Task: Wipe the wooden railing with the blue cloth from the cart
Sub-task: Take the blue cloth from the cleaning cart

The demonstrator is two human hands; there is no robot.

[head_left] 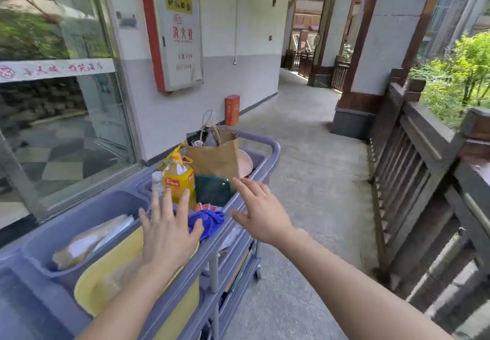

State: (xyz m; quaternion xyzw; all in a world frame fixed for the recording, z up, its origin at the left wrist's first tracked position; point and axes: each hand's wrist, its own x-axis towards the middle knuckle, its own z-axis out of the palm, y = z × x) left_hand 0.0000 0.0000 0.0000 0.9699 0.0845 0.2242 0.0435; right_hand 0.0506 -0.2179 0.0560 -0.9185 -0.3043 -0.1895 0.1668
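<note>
Along the left of the frame, a glass window with a lettered strip; beside it, upper centre, a red-framed fire hydrant cabinet (175, 35) on the white wall. Lower left to centre, a grey-blue cart (87, 208) carrying a yellow basin (106, 273), a yellow bottle (179, 177) with an orange cap, a brown paper bag (214, 155) and a dark green pouch (212, 189). Left hand (165, 231), fingers spread and empty, held over the basin, thumb touching or just above the blue cloth (208, 220), which lies crumpled on the cart's top tray near its right rim, just below the bottle. Right hand (261, 212), likewise open and holding nothing, poised over the cart's right rim just beside the cloth. Behind the cart, a small orange box (232, 109) standing on the floor against the wall. Centre right, a concrete walkway running toward pillars. Along the right edge, the dark wooden railing (421, 159), well apart from both hands, with green foliage beyond it.
</note>
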